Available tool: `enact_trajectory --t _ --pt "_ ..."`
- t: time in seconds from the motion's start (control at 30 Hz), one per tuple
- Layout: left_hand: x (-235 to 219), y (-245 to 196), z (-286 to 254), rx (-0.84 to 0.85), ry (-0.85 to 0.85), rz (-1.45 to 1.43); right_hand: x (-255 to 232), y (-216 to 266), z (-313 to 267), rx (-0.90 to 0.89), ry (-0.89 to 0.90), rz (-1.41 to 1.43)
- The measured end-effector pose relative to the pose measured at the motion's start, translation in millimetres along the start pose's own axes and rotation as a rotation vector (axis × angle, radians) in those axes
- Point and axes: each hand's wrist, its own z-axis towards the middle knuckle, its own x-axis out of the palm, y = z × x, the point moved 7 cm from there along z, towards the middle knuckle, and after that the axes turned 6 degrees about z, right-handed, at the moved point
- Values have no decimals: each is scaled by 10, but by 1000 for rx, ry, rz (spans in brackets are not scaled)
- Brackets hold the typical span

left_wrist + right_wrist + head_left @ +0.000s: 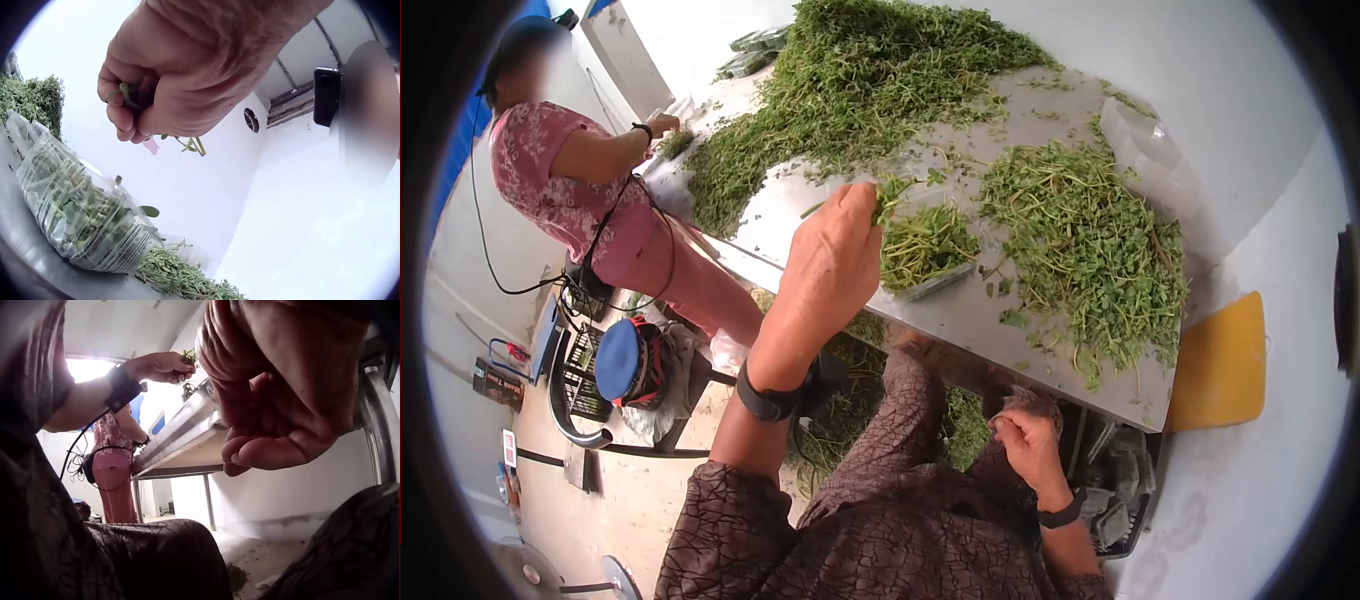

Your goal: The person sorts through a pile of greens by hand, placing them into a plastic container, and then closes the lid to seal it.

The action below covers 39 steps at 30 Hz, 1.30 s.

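My left hand (830,260) is raised over the table's near edge, pinching a small sprig of leafy greens (890,197). In the left wrist view, a stem (128,97) pokes out between the curled fingers of the left hand (181,69). Just beyond and to the right of it stands a clear plastic container (87,215) filled with cut greens (925,245). My right hand (1030,450) is near my knee, below the table edge. In the right wrist view its fingers (275,450) are loosely curled, with nothing between them.
A large heap of greens (890,80) covers the table's far side; a smaller pile (1090,260) lies at right beside a clear plastic bag (1145,150). A yellow board (1225,365) leans beyond the table. Another person (580,190) stands at left. Below are a crate (1135,490) and fallen greens (965,430).
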Motion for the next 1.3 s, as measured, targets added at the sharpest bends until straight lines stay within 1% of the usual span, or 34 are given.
enact_trajectory --t 0.03,0.07,0.1,0.13,0.23,0.27,0.4,0.47,0.5,0.57,0.63,0.77,0.87,1.0,1.07,1.2,1.3 --pt "74 20 44 0 4 3 -6 -97 -9 54 7 -23" --pt "230 63 90 -18 52 13 -18 -158 3 58 13 -17" --pt "333 84 111 -34 98 21 -38 -183 -8 38 -5 -75" --pt "426 123 110 -95 181 24 -50 -199 -16 17 -24 -132" --pt "505 78 105 -97 213 -24 -56 -233 -32 15 -17 -171" --pt "521 94 92 -167 287 -7 -54 -238 -25 20 -14 -166" --pt "415 45 47 -169 267 -74 -51 -163 11 -18 7 -191" --pt "342 7 43 -100 218 -89 -46 -172 36 -23 13 -188" --pt "338 8 36 -103 221 -86 -42 -171 39 -46 14 -201" --pt "321 -56 30 -11 205 -47 -35 -178 45 -67 17 -213" --pt "327 -67 0 10 211 -24 -20 -161 51 -117 29 -250" --pt "414 -83 1 67 253 22 5 -140 61 -123 52 -281" --pt "468 -80 32 59 270 103 24 -171 64 -135 57 -335" --pt "507 -73 80 90 292 66 33 -162 57 -155 57 -354" --pt "544 -99 83 115 399 87 36 -166 60 -157 59 -351" --pt "485 -79 91 68 418 43 36 -166 51 -205 41 -382" --pt "428 -78 128 34 373 -38 29 -170 45 -208 33 -378"
